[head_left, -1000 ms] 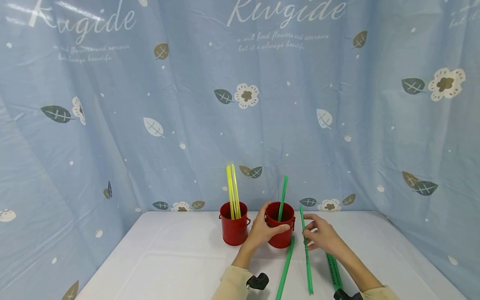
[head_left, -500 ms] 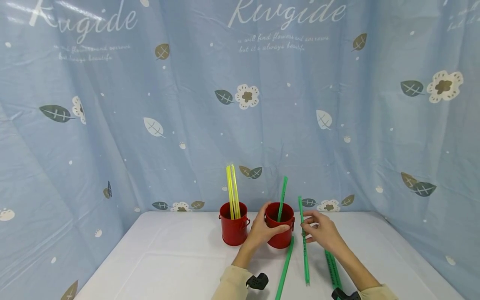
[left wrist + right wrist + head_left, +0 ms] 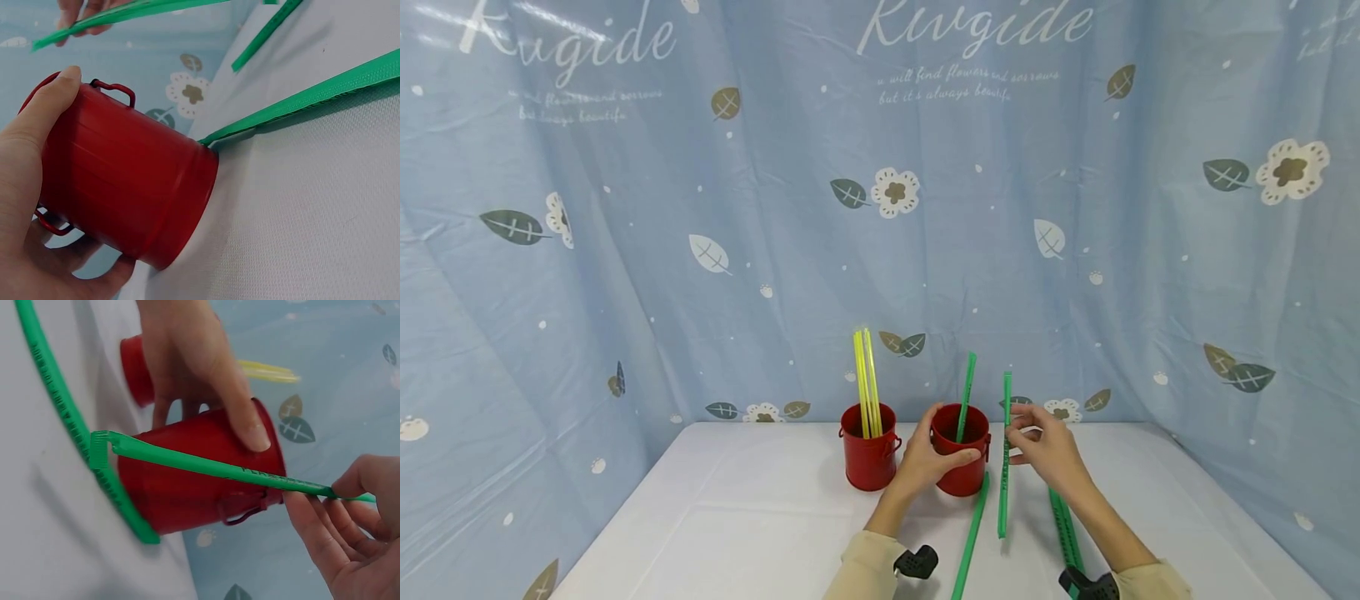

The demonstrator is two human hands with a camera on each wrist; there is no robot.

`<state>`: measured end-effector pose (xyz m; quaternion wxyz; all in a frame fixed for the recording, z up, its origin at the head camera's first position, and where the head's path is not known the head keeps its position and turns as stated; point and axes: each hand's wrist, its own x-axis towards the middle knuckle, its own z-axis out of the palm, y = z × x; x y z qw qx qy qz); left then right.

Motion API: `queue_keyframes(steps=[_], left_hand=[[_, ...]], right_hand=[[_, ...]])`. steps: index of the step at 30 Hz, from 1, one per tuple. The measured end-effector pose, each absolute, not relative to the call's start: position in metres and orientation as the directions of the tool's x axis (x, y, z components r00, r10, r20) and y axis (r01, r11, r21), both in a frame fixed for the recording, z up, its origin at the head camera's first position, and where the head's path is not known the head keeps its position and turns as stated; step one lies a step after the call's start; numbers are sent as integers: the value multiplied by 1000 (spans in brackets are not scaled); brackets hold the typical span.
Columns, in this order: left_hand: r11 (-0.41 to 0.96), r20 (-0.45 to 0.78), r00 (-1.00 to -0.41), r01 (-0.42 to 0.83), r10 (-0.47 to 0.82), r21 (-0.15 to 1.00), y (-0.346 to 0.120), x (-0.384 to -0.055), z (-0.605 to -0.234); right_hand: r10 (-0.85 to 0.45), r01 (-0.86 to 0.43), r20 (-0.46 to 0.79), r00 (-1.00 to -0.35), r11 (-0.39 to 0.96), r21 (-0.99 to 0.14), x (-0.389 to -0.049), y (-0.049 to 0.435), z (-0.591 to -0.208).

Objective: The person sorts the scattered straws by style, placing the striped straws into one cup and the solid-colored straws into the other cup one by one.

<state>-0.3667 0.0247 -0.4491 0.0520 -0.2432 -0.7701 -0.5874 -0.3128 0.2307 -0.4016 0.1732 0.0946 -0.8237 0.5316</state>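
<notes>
Yellow straws (image 3: 866, 379) stand bunched in the left red bucket (image 3: 868, 457) on the white counter (image 3: 737, 517), leaning on its rim, which keeps them upright. Just right of it, the left hand (image 3: 925, 462) wraps its thumb and fingers round the second red bucket (image 3: 961, 461), apparently steadying it; one green straw (image 3: 965, 396) already stands inside. Right of that bucket, the right hand (image 3: 1047, 450) pinches a lifted green straw (image 3: 1003, 454) between thumb and fingertips, near its upper part, so it hangs nearly upright with its lower end close to the counter. Two more green straws lie flat nearby: one (image 3: 972, 533) against the bucket's base, another (image 3: 1064, 529) under the right forearm.
</notes>
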Motion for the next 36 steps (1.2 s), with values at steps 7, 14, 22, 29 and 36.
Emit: queue_keyframes(steps=[7, 14, 22, 29, 36], left_hand=[[188, 347, -878, 422, 331, 887, 21, -354, -435], [201, 345, -884, 418, 314, 886, 24, -371, -454], [220, 353, -880, 431, 319, 875, 24, -380, -462], [207, 340, -884, 416, 322, 886, 25, -380, -460], [169, 336, -876, 411, 347, 896, 20, -362, -441]], right_hand=[[41, -437, 494, -869, 406, -802, -315, 224, -383], [41, -492, 551, -833, 397, -775, -314, 215, -360], [77, -555, 627, -775, 390, -735, -297, 196, -322], [126, -587, 665, -736, 370, -720, -299, 186, -306], [140, -650, 732, -666, 373, -662, -307, 182, -303]])
